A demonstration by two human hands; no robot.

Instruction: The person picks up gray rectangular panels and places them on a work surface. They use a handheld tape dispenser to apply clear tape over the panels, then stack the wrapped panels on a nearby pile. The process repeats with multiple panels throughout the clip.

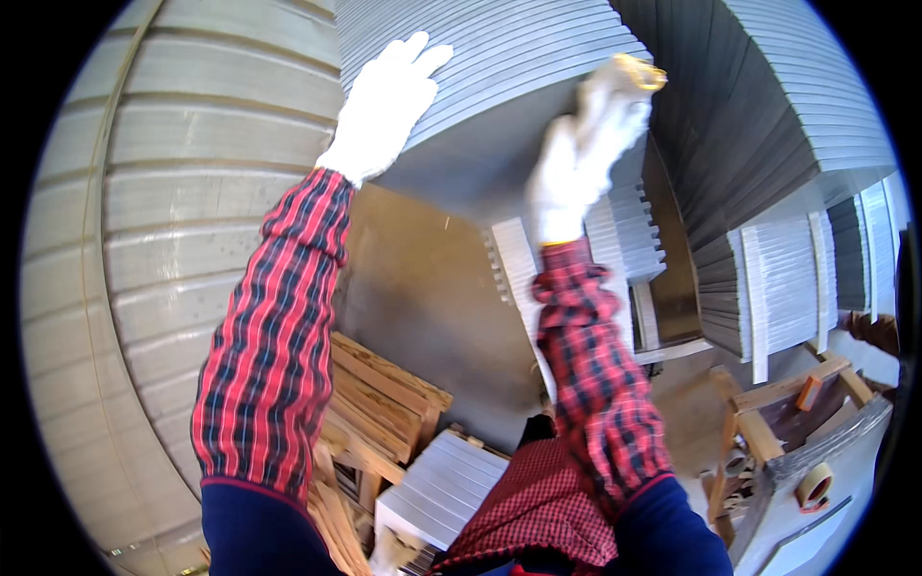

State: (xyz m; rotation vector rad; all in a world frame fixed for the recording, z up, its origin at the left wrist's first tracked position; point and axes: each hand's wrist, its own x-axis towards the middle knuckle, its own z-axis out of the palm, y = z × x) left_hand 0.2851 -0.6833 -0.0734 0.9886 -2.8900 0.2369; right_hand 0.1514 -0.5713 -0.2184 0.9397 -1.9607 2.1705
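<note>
My left hand point(382, 110), in a white knit glove, lies on the near left part of a tall stack of thin grey panels point(509, 48). Its fingers are stretched out and nothing is in them. My right hand point(581, 158), gloved too and smeared by motion, is at the stack's near right corner. It is closed on a bunched white cloth with a yellow edge point(636, 73), which looks much like a spare glove. Blur hides how the fingers hold it and whether it touches the panels.
More grey panel stacks point(826, 77) stand to the right, some on white supports. A ribbed metal wall point(202, 211) runs along the left. Wooden boards point(384, 394) and a light box point(447, 485) lie near my legs. At lower right, a wooden-framed cart point(759, 437) bears a tape roll point(814, 485).
</note>
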